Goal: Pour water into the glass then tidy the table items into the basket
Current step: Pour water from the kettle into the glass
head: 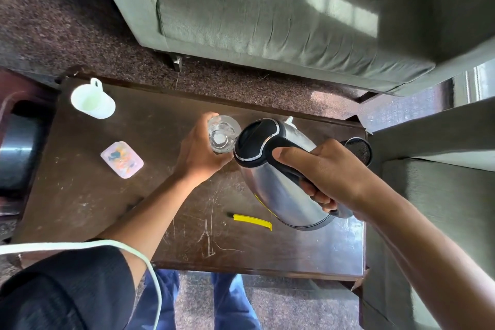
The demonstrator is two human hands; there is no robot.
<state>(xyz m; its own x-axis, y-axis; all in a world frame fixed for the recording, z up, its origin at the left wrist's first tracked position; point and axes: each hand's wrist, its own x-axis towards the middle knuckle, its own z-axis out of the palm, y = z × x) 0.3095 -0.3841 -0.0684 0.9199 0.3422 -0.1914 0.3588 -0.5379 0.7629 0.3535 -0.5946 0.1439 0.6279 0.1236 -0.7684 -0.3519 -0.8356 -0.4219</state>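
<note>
Fingers: your left hand (199, 154) grips glass (222, 134), right hand (325, 173) wraps electric kettle (278, 169) handle | spout at rim | tip slowly, keep glass steady above desk (80, 195)

Kettle (278, 169) spout behind its lid

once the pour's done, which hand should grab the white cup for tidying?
Left, probably. The left hand holds the glass, on the same side of the table as the white cup. The right hand grips the kettle handle, farther away.
</note>
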